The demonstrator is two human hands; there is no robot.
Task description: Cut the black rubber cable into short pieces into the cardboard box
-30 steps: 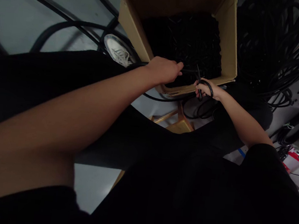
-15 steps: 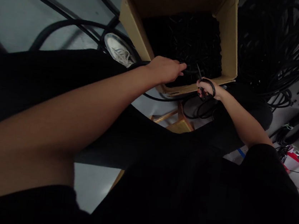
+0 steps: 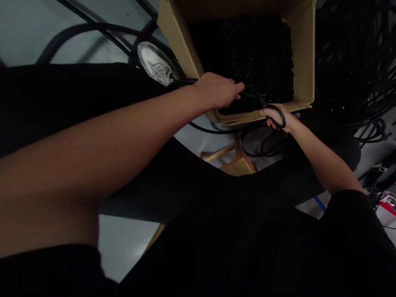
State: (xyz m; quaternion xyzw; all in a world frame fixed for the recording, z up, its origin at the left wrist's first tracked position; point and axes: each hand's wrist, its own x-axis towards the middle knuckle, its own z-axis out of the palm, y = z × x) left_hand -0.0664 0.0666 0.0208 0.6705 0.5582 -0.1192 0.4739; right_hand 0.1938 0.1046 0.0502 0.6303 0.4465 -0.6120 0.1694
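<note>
My left hand (image 3: 219,93) is closed round a black rubber hose (image 3: 183,84) over the near left part of a cardboard box (image 3: 310,61). The hose comes in from the left under my wrist, and a short dark length sticks out past my fingers. In my right hand (image 3: 276,117), at the box's near edge, is a pair of black-handled scissors (image 3: 280,112). Their blades point left, close to the end of the hose; against the dark background I cannot tell how far they are apart. Short black hose pieces (image 3: 245,49) fill much of the box.
Long black hoses (image 3: 90,25) loop across the grey floor at left, beside a clear round container (image 3: 154,62) with white strands. A large heap of black hose (image 3: 364,67) lies to the right. A wooden stool (image 3: 239,166) stands below the box.
The scissors have turned from pointing up to pointing left, their blades now closer to the hose end. My left hand has shifted very slightly left.
</note>
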